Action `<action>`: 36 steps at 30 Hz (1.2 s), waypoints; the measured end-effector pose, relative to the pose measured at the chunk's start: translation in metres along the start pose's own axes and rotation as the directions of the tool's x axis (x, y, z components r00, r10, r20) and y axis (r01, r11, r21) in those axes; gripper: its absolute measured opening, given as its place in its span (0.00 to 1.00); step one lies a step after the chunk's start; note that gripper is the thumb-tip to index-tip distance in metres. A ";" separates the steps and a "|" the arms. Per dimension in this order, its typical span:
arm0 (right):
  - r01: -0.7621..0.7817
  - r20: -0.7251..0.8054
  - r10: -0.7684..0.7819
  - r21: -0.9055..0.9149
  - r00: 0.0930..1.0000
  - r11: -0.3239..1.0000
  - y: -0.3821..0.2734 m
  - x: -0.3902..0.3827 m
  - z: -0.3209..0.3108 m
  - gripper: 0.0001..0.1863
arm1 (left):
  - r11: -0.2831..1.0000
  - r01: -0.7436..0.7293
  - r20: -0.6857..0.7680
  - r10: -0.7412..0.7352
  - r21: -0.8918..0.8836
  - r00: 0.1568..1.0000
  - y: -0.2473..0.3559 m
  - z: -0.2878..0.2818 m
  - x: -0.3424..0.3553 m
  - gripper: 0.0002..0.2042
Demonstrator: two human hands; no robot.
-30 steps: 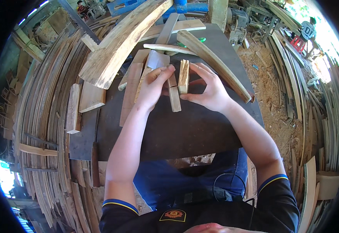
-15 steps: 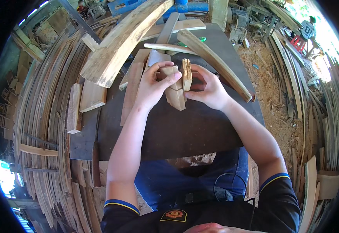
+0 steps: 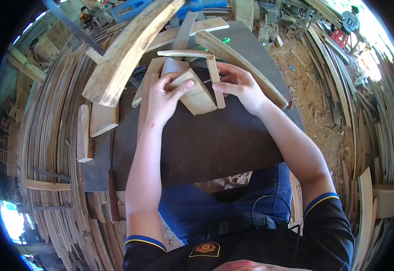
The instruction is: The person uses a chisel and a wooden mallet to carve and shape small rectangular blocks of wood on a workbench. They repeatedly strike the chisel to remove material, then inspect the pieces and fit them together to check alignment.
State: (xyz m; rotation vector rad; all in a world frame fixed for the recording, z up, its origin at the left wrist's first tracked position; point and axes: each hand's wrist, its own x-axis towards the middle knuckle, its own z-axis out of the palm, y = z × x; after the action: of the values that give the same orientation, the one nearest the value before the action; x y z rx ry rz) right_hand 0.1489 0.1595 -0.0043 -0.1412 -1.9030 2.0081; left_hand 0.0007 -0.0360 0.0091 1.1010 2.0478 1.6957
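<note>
Nearest, the person's blue-trousered lap sits under the edge of a dark table [image 3: 215, 149]. On it, the left hand [image 3: 163, 97] closes thumb and fingers around a pale wood block [image 3: 199, 97], lying flat just beyond the table's middle. The right hand [image 3: 240, 86] pinches a thin wood strip [image 3: 216, 81] standing on edge against the block's right side. Beyond lie 2 curved planks: a long one [image 3: 244, 67] behind the right hand and a wide, rough one [image 3: 124, 54] to the left. Stacked slats [image 3: 48, 135] ring the table.
</note>
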 end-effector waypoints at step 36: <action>0.115 0.061 -0.104 -0.233 0.993 0.966 0.007 0.006 -0.013 0.41 | 0.989 0.134 0.281 -0.110 -0.069 0.954 0.001 -0.027 0.002 0.36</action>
State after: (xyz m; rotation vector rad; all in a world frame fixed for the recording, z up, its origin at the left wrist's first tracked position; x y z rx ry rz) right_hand 0.1462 0.1731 -0.0116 -0.0477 -2.1275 1.7241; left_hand -0.0173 -0.0538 0.0180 1.0894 1.8119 1.4648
